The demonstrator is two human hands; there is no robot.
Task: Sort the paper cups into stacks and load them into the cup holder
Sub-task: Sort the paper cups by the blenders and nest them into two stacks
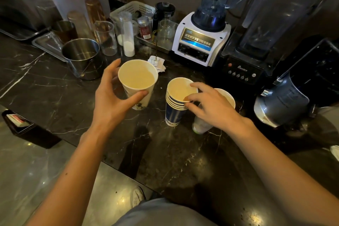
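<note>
The left hand (110, 101) grips a tall white cup (137, 82) just left of the blue stack (174, 113) on the dark counter (55, 88). The right hand (211, 108) pinches the stack's top rim, hiding much of another white cup (228, 97) to the stack's right. Behind the stack lie crumpled slips (157, 64), with a steel pot (82, 55) and a white blender (200, 42) farther back.
</note>
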